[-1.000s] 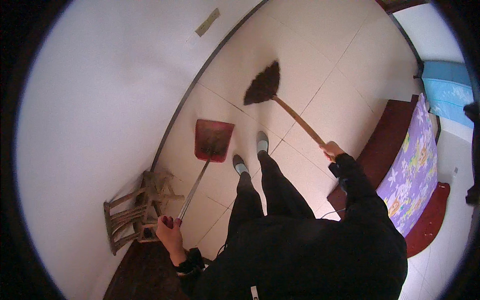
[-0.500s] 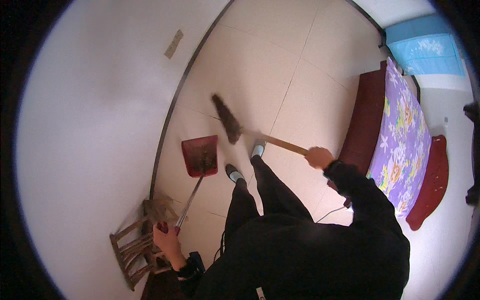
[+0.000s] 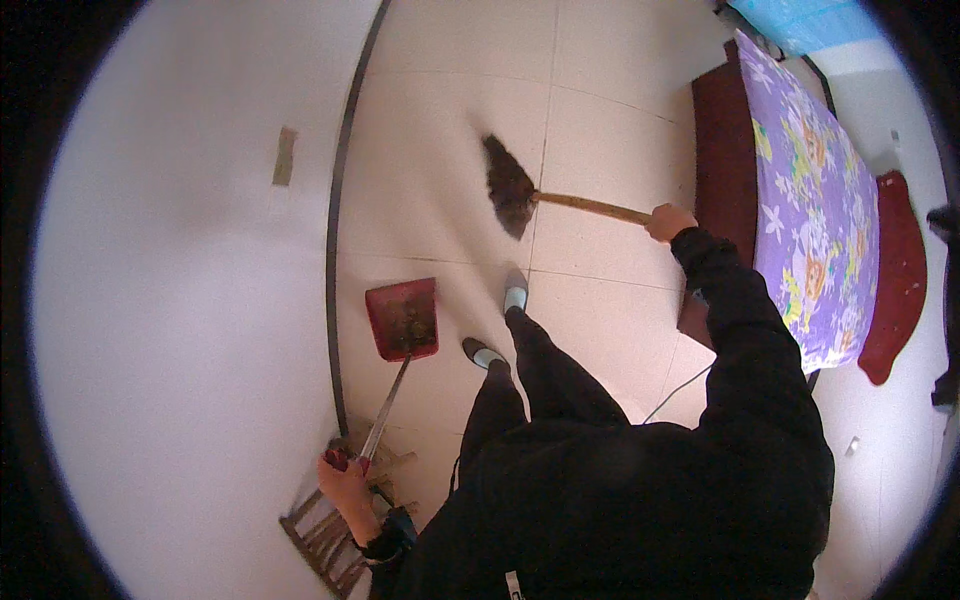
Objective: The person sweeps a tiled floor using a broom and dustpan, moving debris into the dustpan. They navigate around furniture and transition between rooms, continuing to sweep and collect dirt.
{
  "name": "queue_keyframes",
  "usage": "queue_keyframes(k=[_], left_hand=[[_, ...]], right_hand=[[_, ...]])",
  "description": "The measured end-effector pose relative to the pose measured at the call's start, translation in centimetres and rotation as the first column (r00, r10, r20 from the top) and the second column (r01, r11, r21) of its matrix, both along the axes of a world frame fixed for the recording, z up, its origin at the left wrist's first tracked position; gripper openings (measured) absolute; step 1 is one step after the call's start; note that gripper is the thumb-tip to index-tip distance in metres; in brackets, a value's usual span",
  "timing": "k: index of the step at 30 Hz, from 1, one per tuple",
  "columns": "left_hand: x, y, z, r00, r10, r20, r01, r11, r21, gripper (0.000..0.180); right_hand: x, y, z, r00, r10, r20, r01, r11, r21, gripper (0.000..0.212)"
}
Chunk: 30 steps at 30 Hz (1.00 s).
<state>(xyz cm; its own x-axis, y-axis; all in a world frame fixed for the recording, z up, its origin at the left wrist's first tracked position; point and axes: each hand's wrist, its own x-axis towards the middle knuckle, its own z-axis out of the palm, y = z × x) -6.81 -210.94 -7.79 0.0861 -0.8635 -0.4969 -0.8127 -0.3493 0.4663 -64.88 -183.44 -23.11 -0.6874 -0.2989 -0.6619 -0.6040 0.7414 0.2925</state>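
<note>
My right hand is closed round the end of the wooden handle of a broom. Its dark, bushy head is over the pale tiles ahead of my feet; whether the bristles touch the floor I cannot tell. At the lower left, my left hand grips the top of a long metal handle. That handle runs down to a red dustpan on the floor left of my feet, with some dark debris in its pan. A gap of floor separates the broom head from the dustpan.
A white wall with a dark skirting strip runs along the left. On the right stands a bed with a purple flowered cover and dark red frame. A wooden chair is beside my left arm. A cable lies near the bed.
The broom has swung forward and to the right, away from the dustpan, with my right hand reaching farther ahead. My view has turned and shifted. My left hand keeps its hold on the dustpan.
</note>
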Motion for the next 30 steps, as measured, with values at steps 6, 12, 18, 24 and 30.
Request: queue_keyframes(k=[6,12,18,24,30], left_hand=[[-7.1,-2.2,0.4,0.996,-0.064,-0.068,0.061,0.997,-0.041,0.029],[-13.6,-6.5,-0.3,0.888,-0.453,0.085,0.46,0.881,-0.108,0.027],[-20.8,-7.4,0.8,0.777,-0.621,0.105,0.629,0.766,-0.131,0.028],[-25.2,-9.4,0.4,0.616,-0.779,0.118,0.787,0.61,-0.086,0.023],[-28.1,-10.4,0.3,0.56,-0.826,0.064,0.826,0.551,-0.115,0.027]], right_hand=[[5.5,9.3,0.1,0.995,-0.054,-0.081,0.027,0.954,-0.299,0.028],[16.6,16.4,2.0,0.08,-0.674,0.734,0.957,0.257,0.132,0.016],[29.5,18.6,7.2,-0.159,-0.681,0.714,0.985,-0.057,0.165,0.021],[37.8,18.6,6.7,-0.82,0.035,0.571,0.338,-0.777,0.532,0.016],[36.7,19.1,-1.2,0.505,-0.428,0.75,0.819,-0.037,-0.573,0.024]])
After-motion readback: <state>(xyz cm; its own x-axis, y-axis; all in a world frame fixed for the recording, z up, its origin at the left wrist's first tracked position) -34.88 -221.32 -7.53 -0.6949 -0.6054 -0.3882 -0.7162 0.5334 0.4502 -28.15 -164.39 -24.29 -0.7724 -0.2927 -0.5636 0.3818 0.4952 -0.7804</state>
